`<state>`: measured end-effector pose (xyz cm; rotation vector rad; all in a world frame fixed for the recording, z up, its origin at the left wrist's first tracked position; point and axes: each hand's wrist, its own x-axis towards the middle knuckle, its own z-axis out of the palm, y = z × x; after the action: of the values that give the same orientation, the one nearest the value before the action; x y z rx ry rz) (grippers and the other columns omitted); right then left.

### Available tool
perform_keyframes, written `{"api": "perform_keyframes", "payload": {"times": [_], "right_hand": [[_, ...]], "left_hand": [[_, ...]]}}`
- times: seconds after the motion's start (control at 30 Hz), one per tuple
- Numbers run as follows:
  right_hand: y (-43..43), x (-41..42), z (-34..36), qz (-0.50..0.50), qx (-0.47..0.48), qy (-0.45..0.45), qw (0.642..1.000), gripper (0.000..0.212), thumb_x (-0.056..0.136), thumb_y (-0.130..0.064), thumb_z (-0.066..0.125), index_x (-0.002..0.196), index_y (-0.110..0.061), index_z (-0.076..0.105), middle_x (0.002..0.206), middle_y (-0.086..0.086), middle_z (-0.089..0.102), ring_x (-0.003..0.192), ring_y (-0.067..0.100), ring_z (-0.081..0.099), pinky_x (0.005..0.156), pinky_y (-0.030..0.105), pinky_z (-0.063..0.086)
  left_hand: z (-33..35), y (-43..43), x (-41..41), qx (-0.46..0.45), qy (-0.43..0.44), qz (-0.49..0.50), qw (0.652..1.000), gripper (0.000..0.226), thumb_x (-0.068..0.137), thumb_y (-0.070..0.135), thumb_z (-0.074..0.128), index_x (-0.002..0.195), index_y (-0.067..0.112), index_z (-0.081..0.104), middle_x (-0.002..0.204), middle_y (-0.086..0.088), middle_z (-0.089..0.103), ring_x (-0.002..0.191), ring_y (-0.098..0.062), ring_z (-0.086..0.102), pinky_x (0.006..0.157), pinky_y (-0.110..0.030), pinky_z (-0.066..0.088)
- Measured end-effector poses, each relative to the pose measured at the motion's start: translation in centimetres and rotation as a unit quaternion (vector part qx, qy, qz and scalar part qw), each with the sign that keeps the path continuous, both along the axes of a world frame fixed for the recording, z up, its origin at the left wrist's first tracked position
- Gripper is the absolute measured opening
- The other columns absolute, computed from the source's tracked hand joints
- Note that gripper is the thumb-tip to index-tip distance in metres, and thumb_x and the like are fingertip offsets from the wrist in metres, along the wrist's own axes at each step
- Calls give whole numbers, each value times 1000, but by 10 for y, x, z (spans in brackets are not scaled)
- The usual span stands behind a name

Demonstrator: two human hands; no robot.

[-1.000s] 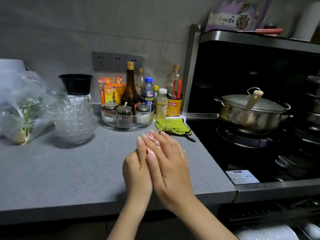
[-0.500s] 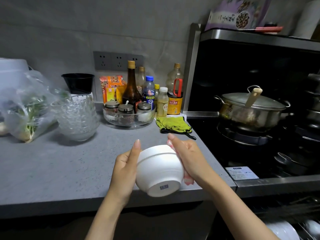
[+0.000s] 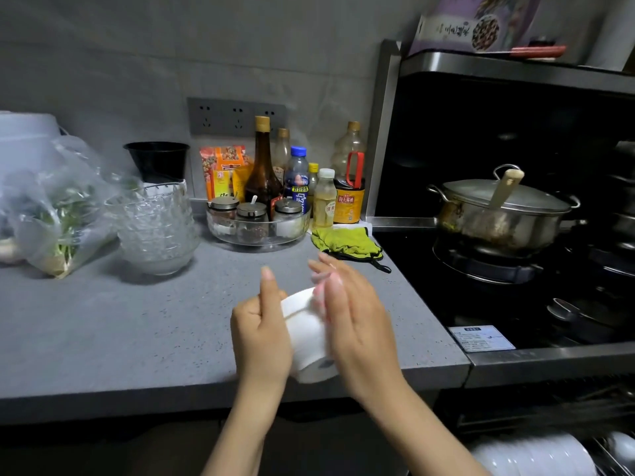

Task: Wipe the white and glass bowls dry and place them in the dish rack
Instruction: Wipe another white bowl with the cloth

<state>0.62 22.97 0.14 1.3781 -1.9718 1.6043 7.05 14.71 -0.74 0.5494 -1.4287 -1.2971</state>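
Evidently the job is at an early stage: 1 white bowl (image 3: 307, 341) is being dried and nothing shows it has reached the rack. The left hand (image 3: 263, 333) grips the bowl by its side, holding it tilted above the front edge of the desk (image 3: 103, 338), base turned toward the camera. The right hand (image 3: 354, 321) lies against the bowl's other side with fingers fairly straight; something pinkish shows at its fingertips, probably a cloth, though blur keeps me from being sure.

Well apart on the left, the stack of glass bowls (image 3: 154, 231) stands on the desk beside a plastic bag of greens (image 3: 58, 218), with neither hand near it. The dish rack (image 3: 615, 462) shows at the lower right corner, below desk level, already carrying white dishes (image 3: 532, 455). By my judgement, finishing this bowl, racking it and drying every glass bowl remain.
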Motion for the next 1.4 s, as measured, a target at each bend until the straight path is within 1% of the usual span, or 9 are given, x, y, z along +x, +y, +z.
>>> {"api": "perform_keyframes", "payload": {"times": [0.17,0.4,0.57,0.7,0.83,1.0,1.13,1.27,1.4], "right_hand": [[-7,14,-11,-83,38,230,969,45,102,-37,27,132,-22,57,141,-5,51,136,14,40,113,34,26],[-2,-2,-6,-5,-10,-31,999,48,98,-45,23,130,-31,55,138,-15,50,133,-3,37,108,33,35],[-6,11,-13,-81,40,213,973,41,100,-34,33,131,-24,57,139,-5,51,133,15,42,110,36,30],[-2,-5,1,22,9,-36,999,46,98,-43,28,97,-19,67,101,-13,65,100,2,59,83,30,46],[8,-16,10,115,36,-232,965,51,92,-53,37,65,-10,44,53,3,45,45,16,47,45,25,31],[17,-13,13,130,78,-280,948,64,95,-45,45,39,-17,41,36,3,31,23,13,29,35,12,22],[19,-10,18,115,91,-245,958,62,97,-42,48,41,-19,35,37,-1,28,26,14,27,37,15,21],[16,-8,26,14,150,-20,988,59,85,-58,38,46,-15,32,43,0,22,42,13,23,48,32,19],[12,-4,21,4,125,21,992,56,83,-62,27,46,-22,38,40,-2,27,42,13,27,47,32,19]], "left_hand": [[-8,12,-10,67,45,25,996,63,94,49,38,43,16,56,44,6,56,45,-9,50,54,-30,37],[-5,15,-9,89,38,62,993,60,99,46,37,55,6,45,49,-8,49,48,-20,50,52,-30,37],[-8,17,-9,40,48,41,997,65,90,54,36,41,15,51,40,6,50,43,-9,46,48,-27,34],[-6,13,-2,33,26,7,999,75,83,68,45,50,1,40,45,-4,46,44,-17,48,47,-26,33],[-5,10,10,77,59,-51,994,72,86,56,59,52,-3,37,49,-9,39,45,-18,44,45,-23,30],[-11,6,17,145,89,-109,979,44,79,43,55,43,19,44,42,0,45,38,-12,47,41,-18,33],[-10,-2,25,56,8,-132,990,57,89,45,47,40,17,46,40,1,44,38,-8,42,39,-18,31],[3,-3,30,-144,-113,-128,975,73,85,69,37,48,7,44,44,-13,39,44,-21,37,46,-37,33],[11,7,24,-226,-120,-29,966,64,86,63,36,45,15,34,38,4,24,40,-12,23,42,-39,23]]}}
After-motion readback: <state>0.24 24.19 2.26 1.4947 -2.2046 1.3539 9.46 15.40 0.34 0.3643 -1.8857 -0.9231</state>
